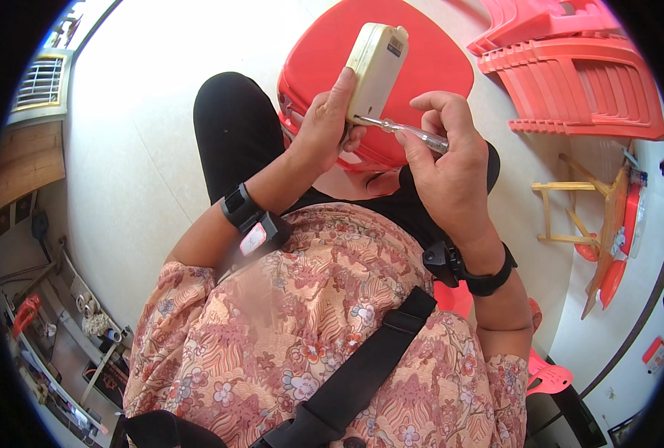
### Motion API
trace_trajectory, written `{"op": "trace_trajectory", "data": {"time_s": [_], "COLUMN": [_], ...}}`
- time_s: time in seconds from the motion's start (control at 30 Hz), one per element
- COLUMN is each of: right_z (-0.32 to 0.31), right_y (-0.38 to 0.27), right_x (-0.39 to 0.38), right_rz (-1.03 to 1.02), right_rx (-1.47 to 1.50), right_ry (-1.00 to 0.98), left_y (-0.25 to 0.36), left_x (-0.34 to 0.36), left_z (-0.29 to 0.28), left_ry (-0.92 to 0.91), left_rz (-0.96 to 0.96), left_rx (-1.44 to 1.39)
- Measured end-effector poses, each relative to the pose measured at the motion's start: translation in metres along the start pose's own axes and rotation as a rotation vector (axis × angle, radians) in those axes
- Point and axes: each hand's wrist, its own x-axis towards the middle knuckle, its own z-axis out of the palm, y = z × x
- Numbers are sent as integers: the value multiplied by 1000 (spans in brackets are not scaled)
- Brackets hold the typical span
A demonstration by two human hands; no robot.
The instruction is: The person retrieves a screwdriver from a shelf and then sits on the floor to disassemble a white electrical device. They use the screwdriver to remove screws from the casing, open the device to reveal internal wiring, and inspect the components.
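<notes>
My left hand (pixel 330 119) is closed around the lower left side of a cream-coloured plastic box (pixel 374 71), a slim rounded device with a small label near its top end. It is held tilted above a red stool (pixel 313 63). My right hand (pixel 451 145) grips a screwdriver (pixel 424 137) with a clear handle, between thumb and fingers. The metal shaft points left, and its tip meets the lower end of the box, beside a small dark slot. Whether the tip sits in a screw is too small to tell.
Stacked red plastic stools (pixel 578 86) stand at the right, with a folding wooden chair (pixel 571 190) below them. Shelves with assorted items (pixel 63 336) line the lower left. A wooden cabinet (pixel 29 164) is at the far left. My knees flank the red stool.
</notes>
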Motion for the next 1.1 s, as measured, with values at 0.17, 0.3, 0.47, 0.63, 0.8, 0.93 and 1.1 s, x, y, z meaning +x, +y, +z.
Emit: {"op": "trace_trajectory", "data": {"time_s": [0.17,0.3,0.47,0.63,0.8,0.93,1.1], "right_z": [-4,-6,-2,-1,-4,-7,-2], "right_y": [0,0,-4,-2,1,1,0], "right_x": [1,3,-1,0,2,2,1], "right_rz": [61,76,72,2,-1,75,37], "right_rx": [-30,-213,-115,-70,-21,-105,-60], "right_ry": [-52,-117,-36,19,0,-60,-13], "left_y": [-3,-2,-1,1,0,0,1], "left_x": [1,1,0,1,-1,-1,0], "left_z": [4,4,2,0,5,7,4], "left_ry": [51,41,37,15,33,24,28], "left_rz": [34,48,-9,20,25,68,11], "left_rx": [0,0,8,-3,0,-6,14]}}
